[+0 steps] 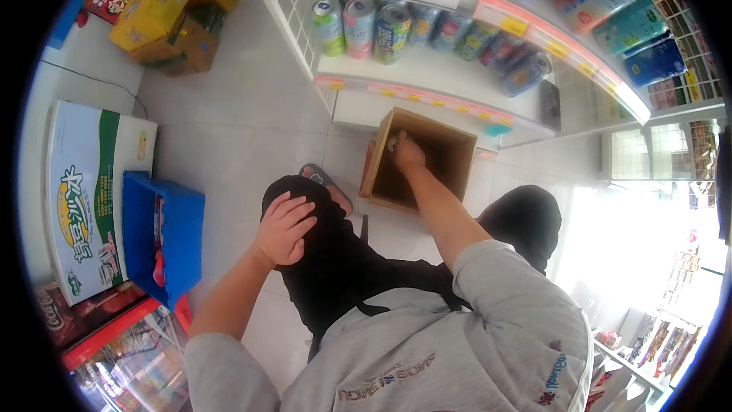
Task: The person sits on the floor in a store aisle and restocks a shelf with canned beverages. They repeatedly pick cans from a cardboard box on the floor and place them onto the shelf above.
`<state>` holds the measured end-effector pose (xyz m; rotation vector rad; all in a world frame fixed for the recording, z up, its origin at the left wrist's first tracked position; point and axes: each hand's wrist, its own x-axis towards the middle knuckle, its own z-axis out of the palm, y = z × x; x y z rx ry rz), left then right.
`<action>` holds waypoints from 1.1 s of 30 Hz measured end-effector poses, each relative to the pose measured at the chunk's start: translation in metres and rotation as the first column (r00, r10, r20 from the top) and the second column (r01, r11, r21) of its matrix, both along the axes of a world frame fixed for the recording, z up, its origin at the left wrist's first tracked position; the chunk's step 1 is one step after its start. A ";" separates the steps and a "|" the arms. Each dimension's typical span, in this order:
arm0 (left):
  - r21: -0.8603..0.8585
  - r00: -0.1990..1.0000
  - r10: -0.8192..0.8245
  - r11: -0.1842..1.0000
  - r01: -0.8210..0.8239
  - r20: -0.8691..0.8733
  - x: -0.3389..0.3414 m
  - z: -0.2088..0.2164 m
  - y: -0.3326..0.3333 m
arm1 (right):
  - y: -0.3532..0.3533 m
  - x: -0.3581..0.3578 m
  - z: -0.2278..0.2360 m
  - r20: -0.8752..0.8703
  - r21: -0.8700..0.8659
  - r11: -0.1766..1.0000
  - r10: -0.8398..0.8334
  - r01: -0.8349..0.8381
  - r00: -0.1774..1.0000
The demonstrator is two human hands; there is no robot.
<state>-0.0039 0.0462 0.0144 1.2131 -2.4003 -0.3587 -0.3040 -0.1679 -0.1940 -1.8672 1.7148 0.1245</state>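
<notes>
My right arm reaches down into an open cardboard box [451, 135] on the floor between my knees and the shelf. Inside, my right hand [409, 151] is closed near the box's left wall, on what looks like a drink can [393, 142]; only its small greyish end shows, and the fingers partly hide it. Much of the box's inside lies in shadow. My left hand [285, 227] rests flat on my left knee, fingers spread, holding nothing.
Above the box, a white shelf [427, 76] holds several upright drink cans [359, 27], with bigger packs higher up. A blue bin [183, 240] and a white printed carton [76, 198] stand at left. Yellow cartons [152, 19] are stacked at the far left.
</notes>
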 end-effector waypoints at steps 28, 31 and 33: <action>-0.023 0.998 -0.019 1.000 0.018 -0.056 -0.007 -0.012 -0.004 | -0.069 -0.056 0.244 0.804 -0.509 0.746 0.234 0.429 0.546; -0.031 0.997 -0.012 0.999 0.010 -0.078 -0.009 -0.008 -0.005 | -0.092 -0.038 0.249 0.735 -0.596 0.686 0.256 0.418 0.628; -0.042 0.996 -0.012 0.999 0.009 -0.088 -0.011 -0.006 -0.007 | -0.103 -0.037 0.247 0.677 -0.612 0.679 0.185 0.405 0.712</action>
